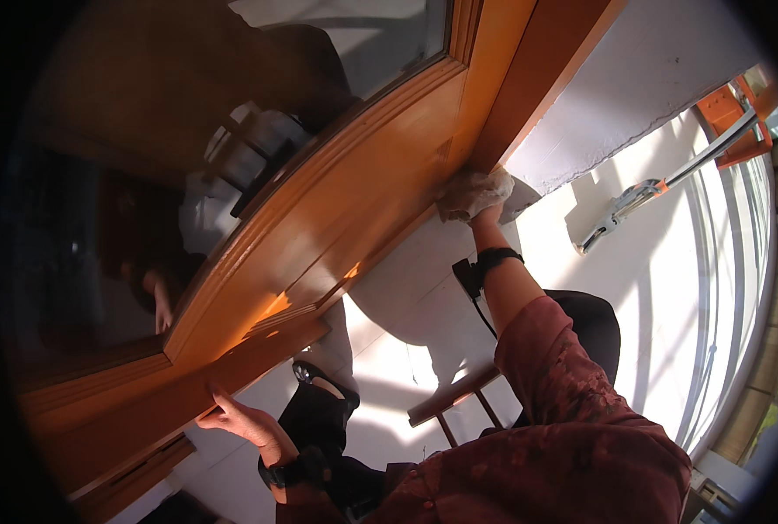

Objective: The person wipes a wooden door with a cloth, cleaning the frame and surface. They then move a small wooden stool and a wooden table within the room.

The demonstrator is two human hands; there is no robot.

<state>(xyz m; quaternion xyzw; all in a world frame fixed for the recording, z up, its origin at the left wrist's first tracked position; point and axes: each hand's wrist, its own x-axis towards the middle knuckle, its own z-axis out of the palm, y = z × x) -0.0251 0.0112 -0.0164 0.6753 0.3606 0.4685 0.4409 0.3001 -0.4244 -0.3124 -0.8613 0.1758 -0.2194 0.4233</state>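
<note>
A wooden door (376, 177) with a dark glass pane (166, 150) fills the upper left. My right hand (490, 213) holds a crumpled pale cloth (474, 193) against the foot of the door, beside the reddish-brown door frame (546, 72). The cloth covers most of those fingers. At the lower left, my left hand (244, 422) grips the edge of a brown wooden frame board (133, 409). Its thumb lies on the board's face, and the other fingers curl at the edge, partly hidden. Both wrists wear black bands.
A long-handled tool with a grey hinged head (624, 203) leans at the right, near an orange stool (723, 121). Wooden rails with rungs (454, 396) stand close to my body. Sunlight and shadow cross the pale tiled floor (402, 288). A white wall (624, 98) adjoins the door frame.
</note>
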